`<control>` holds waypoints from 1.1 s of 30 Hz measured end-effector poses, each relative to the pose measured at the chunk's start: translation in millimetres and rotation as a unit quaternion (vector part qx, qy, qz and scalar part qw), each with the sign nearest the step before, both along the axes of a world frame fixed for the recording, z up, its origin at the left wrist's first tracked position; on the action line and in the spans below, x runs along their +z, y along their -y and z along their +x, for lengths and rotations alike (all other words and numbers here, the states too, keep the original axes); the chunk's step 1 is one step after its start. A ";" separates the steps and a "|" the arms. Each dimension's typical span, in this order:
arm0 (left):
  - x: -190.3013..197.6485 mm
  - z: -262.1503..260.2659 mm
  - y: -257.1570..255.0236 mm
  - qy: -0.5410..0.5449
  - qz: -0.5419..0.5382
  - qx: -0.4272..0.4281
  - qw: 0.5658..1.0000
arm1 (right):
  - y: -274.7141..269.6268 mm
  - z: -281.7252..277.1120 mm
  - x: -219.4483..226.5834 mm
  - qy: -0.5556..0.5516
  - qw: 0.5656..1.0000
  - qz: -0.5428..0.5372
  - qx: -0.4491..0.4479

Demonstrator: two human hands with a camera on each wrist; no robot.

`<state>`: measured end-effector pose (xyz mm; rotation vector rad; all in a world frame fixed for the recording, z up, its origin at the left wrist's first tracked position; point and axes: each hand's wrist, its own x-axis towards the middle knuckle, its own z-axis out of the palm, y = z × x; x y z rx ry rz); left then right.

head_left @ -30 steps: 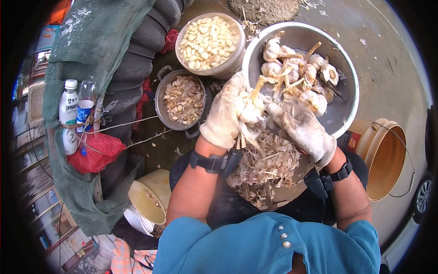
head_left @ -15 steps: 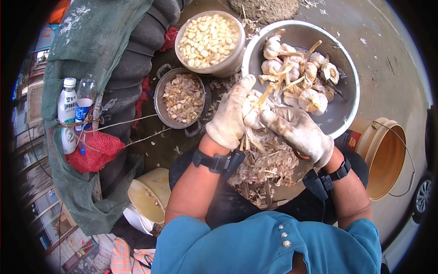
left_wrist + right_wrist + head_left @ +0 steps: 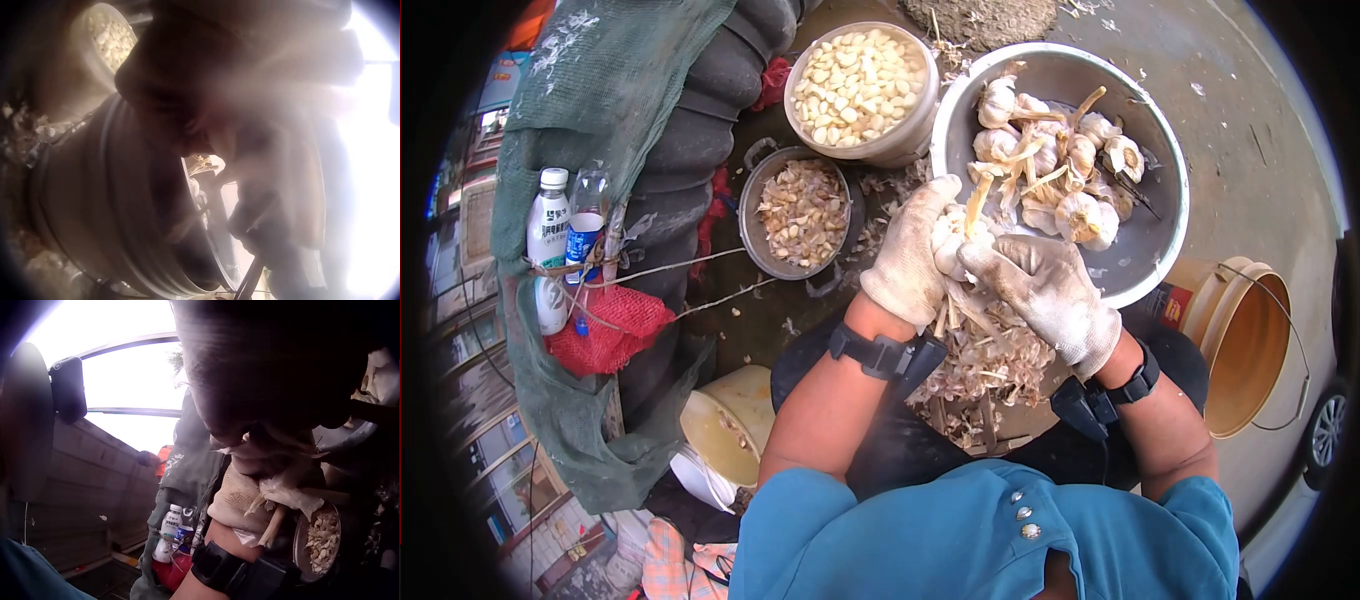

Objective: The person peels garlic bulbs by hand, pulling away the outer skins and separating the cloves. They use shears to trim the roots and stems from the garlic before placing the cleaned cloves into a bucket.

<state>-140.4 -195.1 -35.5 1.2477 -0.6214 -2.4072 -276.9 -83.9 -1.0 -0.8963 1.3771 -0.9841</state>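
In the head view my gloved left hand grips a garlic bulb with its dry stem pointing up. The thumb of my gloved right hand presses on the same bulb from the other side; this hand's other fingers curl underneath, partly hidden. Loose skins and stem pieces hang below the bulb, over a heap of garlic skins at the lap. Just beyond the hands, a metal basin holds several whole garlic bulbs. Both wrist views are dark, and the gloves cover most of the bulb there.
A tub of peeled cloves stands at the back, with a smaller pot of unpeeled cloves nearer. A yellow bucket lies tipped at right; a cream bucket sits lower left. Bottles and green netting line the left.
The bulb and both hands have shifted slightly toward the body. The right hand has turned, and its thumb now lies across the bulb's near side. The containers stay put.
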 end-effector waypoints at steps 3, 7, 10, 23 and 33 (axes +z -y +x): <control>-7.2 3.1 1.7 -0.018 0.012 0.022 1.000 | 3.2 3.9 8.4 0.000 0.999 -0.024 -0.027; -10.8 -0.6 -0.3 -0.044 0.020 0.039 0.998 | 0.3 2.7 6.6 -0.155 0.985 -0.069 -0.002; -5.0 -5.3 -3.6 -0.031 0.008 0.080 0.996 | 4.0 -1.6 19.5 -0.251 0.965 -0.054 0.061; 3.2 6.5 14.7 -0.138 0.134 0.021 0.981 | 2.9 -2.6 13.6 -0.325 0.925 0.003 0.197; 10.8 3.1 16.7 -0.077 -0.026 0.082 0.993 | 16.3 -27.5 6.3 -0.388 0.915 0.094 0.060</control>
